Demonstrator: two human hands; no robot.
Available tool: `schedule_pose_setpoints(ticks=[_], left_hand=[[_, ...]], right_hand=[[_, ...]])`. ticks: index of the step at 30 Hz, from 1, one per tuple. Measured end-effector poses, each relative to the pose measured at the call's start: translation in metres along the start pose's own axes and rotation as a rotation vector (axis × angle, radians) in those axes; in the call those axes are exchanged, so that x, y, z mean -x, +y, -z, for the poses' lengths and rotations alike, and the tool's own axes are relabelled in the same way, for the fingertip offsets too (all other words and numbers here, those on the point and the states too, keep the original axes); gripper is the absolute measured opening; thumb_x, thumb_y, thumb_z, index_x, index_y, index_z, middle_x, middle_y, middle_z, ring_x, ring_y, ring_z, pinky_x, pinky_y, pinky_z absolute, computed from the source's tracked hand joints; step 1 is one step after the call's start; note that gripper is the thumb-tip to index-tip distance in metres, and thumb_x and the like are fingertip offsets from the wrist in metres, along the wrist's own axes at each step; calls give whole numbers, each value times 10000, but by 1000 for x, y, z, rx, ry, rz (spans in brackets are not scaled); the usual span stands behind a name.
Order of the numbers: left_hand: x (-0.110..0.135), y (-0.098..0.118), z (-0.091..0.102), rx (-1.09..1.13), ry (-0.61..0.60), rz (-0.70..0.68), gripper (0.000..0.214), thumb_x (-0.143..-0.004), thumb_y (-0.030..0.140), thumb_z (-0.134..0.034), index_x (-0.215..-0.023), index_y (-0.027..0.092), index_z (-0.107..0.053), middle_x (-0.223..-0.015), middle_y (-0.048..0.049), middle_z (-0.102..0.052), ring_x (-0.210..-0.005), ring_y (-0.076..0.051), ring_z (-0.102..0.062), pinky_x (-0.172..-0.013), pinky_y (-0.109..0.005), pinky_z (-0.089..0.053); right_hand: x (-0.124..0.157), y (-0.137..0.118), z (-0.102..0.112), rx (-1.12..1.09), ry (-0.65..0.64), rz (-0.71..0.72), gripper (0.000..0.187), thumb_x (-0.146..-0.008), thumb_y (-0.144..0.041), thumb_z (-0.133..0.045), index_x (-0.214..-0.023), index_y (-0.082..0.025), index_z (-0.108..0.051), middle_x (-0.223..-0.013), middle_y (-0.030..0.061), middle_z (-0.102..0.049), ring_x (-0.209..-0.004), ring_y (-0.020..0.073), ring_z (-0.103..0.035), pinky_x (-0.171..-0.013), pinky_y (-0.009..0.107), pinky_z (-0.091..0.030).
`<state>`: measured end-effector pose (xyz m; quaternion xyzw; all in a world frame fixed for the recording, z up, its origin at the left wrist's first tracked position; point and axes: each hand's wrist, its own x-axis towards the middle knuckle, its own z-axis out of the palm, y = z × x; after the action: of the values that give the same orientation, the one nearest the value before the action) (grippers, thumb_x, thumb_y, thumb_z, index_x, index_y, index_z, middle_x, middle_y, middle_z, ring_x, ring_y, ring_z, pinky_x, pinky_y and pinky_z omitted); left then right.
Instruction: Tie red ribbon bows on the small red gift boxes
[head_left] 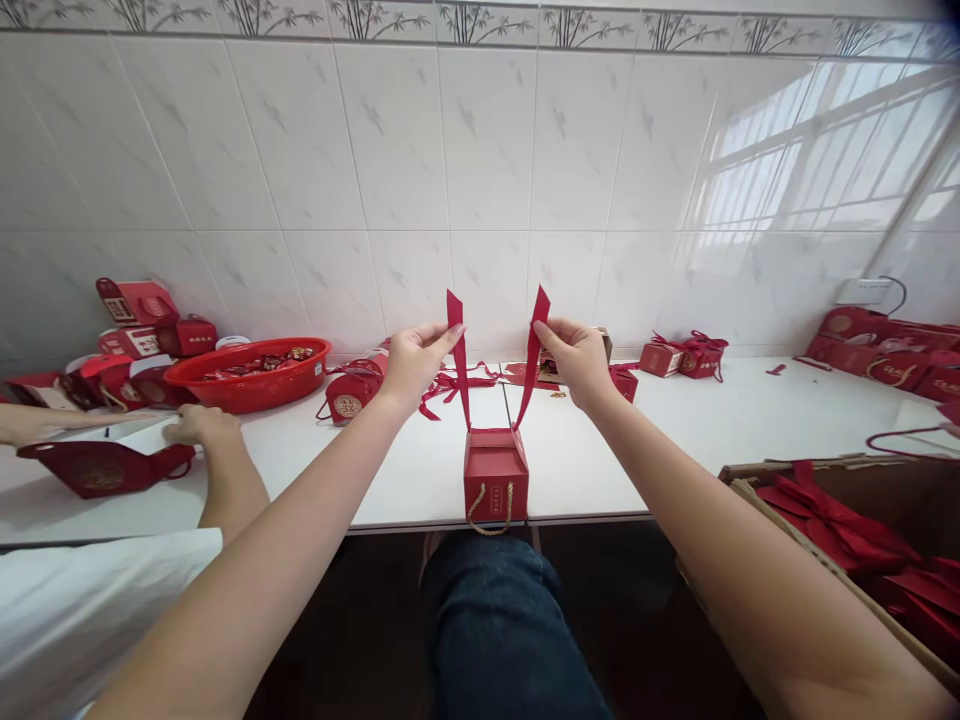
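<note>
On the white table (675,440), near its front edge, stands a small red box (495,478). The left hand (411,362) and right hand (577,358) each pinch one ribbon (459,352) end, fingers closed tight; even tension probably keeps it upright.

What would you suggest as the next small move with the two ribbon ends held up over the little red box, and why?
Probably cross the two ribbon ends above the red box: the left hand and right hand each pinch one end, raised and apart, and no knot shows yet.
</note>
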<state>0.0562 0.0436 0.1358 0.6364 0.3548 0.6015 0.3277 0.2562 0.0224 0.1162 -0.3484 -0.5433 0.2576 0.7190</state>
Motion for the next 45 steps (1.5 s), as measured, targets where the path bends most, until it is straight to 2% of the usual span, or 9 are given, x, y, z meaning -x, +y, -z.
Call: schedule_pose_setpoints(ticks=[9,16,22,28,32,36,40,42,45], left_hand=[[1,1,-6,247,-52,133,407,-600,450,-766,-878,157,-710,-828,-70,-690,-698,-129,-594,-596,-235,-407],[0,-5,-3,194,-45,133,432,-566,483,-774,-837,152,-714,-794,-66,-690,-735,-147,-609,-655,-260,-427],[0,-5,1,222,7,119,398,-580,458,-777,-831,157,-711,-804,-65,-695,-723,-136,-607,-653,-252,-438],[0,-3,-6,249,-94,89,398,-642,457,-738,-868,132,-689,-788,-72,-692,-743,-163,-641,-719,-300,-475],[3,-3,-10,198,-182,45,411,-670,427,-730,-945,131,-653,-717,-42,-681,-687,-139,-626,-738,-302,-477],[12,1,-10,68,-308,27,571,-686,411,-727,-1162,169,-525,-708,-27,-693,-691,-150,-636,-727,-308,-481],[21,6,-10,-34,-344,54,621,-685,357,-736,-1208,172,-458,-749,-39,-706,-714,-163,-650,-739,-319,-486],[23,6,-9,-36,-395,72,590,-714,324,-711,-1219,177,-441,-758,-37,-703,-741,-169,-653,-754,-328,-482],[22,2,-5,-16,-475,115,489,-756,239,-645,-1199,170,-448,-744,-27,-690,-790,-174,-649,-816,-355,-458]], right_hand=[[0,-1,-5,-63,-29,-31,324,-640,-434,-732,-856,-195,-691,-752,-6,-679,-686,115,-598,-690,276,-472],[1,-1,-5,-66,-40,-47,314,-623,-441,-744,-815,-198,-697,-734,-14,-675,-669,110,-588,-665,265,-473],[0,-1,-3,-78,-7,-69,324,-623,-432,-746,-841,-199,-689,-835,12,-687,-736,119,-602,-697,274,-483],[1,-7,-8,-213,-67,-133,253,-662,-390,-725,-791,-189,-639,-742,-3,-663,-675,115,-620,-656,262,-500],[5,-15,-15,-81,-100,-198,160,-698,-276,-685,-784,-153,-628,-656,-6,-630,-492,70,-523,-512,222,-432],[14,-18,-19,9,-300,-188,100,-715,-211,-631,-767,-130,-661,-615,-15,-588,-449,39,-390,-466,210,-333],[21,-13,-19,-77,-472,-152,194,-760,-319,-624,-692,-139,-640,-552,-44,-489,-472,43,-342,-473,214,-289],[22,-9,-18,-57,-463,-116,254,-781,-384,-616,-702,-144,-634,-545,-47,-478,-477,48,-357,-482,215,-303],[22,-1,-12,18,-477,-10,271,-813,-416,-584,-769,-158,-658,-595,-19,-556,-542,81,-483,-546,232,-393]])
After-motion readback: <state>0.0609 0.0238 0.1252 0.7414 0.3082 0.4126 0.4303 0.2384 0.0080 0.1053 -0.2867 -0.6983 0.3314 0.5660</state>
